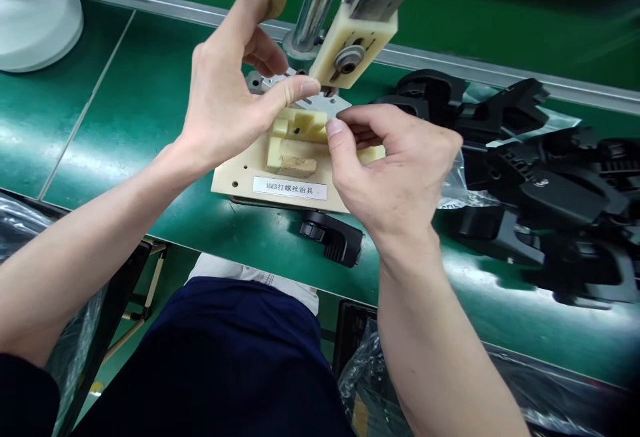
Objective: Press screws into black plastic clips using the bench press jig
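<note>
My left hand [235, 83] is raised over the left side of a cream fixture [275, 150], thumb stretched out and fingers apart, with a tan cover on one fingertip. Nothing shows in its grasp. At the fixture's right side, my right hand [395, 163] has thumb and forefinger pressed together; anything between them is hidden. The fixture sits on a flat base plate [233, 173] with a printed label [290, 188]. Above it hangs a cream block [357, 47] with a bolt and washer, close to my left thumb tip. A small black part with a knob [333, 238] lies before the plate.
Several black plastic parts [550, 177] are heaped at the right on the green bench [165, 83], with clear bags among them. A metal post [320, 3] rises behind the fixture. A white round object [37, 17] stands at far left. Plastic-lined bins [365, 363] sit below the edge.
</note>
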Motion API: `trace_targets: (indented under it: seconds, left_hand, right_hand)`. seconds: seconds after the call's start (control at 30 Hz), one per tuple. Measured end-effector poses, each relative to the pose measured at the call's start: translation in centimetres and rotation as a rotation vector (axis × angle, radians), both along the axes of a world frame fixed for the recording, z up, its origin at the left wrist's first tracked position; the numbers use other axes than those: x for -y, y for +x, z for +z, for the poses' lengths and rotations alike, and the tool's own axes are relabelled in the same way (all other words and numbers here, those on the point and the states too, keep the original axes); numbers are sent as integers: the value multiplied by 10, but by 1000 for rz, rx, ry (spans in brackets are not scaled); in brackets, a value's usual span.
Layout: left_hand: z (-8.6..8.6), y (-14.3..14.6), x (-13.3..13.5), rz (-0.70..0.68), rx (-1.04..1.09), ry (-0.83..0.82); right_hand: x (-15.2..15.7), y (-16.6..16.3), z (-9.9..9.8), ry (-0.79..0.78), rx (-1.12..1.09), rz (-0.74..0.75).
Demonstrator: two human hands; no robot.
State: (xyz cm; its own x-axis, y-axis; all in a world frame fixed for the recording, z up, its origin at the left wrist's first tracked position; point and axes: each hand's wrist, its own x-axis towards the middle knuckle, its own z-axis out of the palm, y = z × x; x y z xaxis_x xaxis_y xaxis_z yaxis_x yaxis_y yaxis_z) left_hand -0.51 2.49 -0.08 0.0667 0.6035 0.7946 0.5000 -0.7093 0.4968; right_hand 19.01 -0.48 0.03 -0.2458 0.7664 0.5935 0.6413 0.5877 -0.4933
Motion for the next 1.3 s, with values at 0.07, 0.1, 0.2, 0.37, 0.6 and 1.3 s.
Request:
trace_targets:
  seconds: [0.07,0.1,0.2,0.37,0.6,1.3]
  left_hand:
    - [-3,1,3,6,21,-82]
    - [-5,0,4,-7,25,-132]
    - [-13,-3,5,-77,32,-241]
    - [-17,-4,7,-105,-9,-259]
    - [-1,8,11,-70,-17,-173]
    - [7,20,7,-42,-106,-41]
  right_hand:
    - [0,1,-1,5,-16,6]
    - [0,1,-2,5,-23,11]
    - [0,3,-3,11,-36,23]
    - [1,5,-3,45,-26,10]
    - [0,6,-5,70,-24,-10]
    - [2,8,-5,51,-90,38]
